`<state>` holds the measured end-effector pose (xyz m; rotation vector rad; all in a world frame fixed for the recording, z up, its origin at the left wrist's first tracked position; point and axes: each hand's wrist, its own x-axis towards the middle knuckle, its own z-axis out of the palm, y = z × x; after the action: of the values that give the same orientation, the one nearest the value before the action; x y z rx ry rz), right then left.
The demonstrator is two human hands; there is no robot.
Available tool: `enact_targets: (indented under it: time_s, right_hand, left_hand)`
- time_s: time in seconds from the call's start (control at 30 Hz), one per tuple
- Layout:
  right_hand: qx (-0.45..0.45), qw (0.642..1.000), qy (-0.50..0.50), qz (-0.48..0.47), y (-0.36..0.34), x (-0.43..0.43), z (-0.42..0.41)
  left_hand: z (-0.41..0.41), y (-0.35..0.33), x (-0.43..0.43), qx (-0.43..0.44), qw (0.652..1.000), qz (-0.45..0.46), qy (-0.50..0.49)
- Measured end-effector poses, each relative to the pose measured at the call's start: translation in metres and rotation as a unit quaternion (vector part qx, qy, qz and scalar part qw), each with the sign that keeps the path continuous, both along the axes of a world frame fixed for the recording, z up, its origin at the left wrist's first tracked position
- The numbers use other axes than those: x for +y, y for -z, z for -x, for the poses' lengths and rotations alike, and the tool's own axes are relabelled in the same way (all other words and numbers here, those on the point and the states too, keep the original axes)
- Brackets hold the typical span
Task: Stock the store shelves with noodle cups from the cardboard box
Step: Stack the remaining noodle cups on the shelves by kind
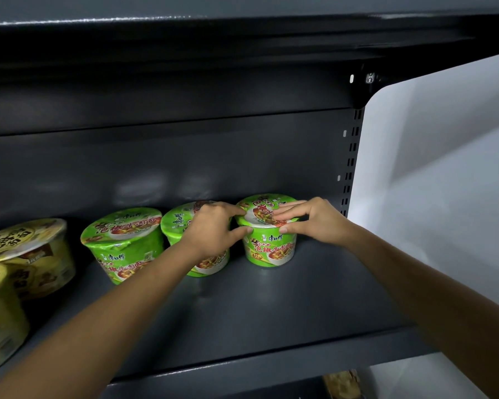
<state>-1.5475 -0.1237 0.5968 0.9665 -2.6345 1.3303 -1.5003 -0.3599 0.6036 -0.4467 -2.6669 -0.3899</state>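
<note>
Three green noodle cups stand in a row at the back of the dark grey shelf [271, 306]. Both hands grip the rightmost green cup [268, 251] at its lid rim. My left hand [213, 228] holds its left side, index finger on the lid and thumb under the rim. My right hand [314, 220] holds its right side, fingers on the lid and thumb at the rim. The middle green cup [182, 223] is partly hidden behind my left hand. The left green cup [124, 243] stands free. No cardboard box is in view.
Yellow noodle cups [23, 254] are stacked at the shelf's far left. The upper shelf [242, 38] overhangs closely. A slotted upright [350, 156] and a white wall [444, 168] bound the right side. Bare shelf surface lies in front of the cups.
</note>
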Motion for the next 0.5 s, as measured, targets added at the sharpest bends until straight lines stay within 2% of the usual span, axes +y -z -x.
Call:
enact_targets:
  time_s: [0.5]
  right_hand:
    - [-0.031, 0.999, -0.013, 0.010, -0.0032, 0.0007, 0.0022]
  left_hand:
    - [0.0001, 0.0008, -0.0009, 0.009, 1.000, -0.007, 0.009]
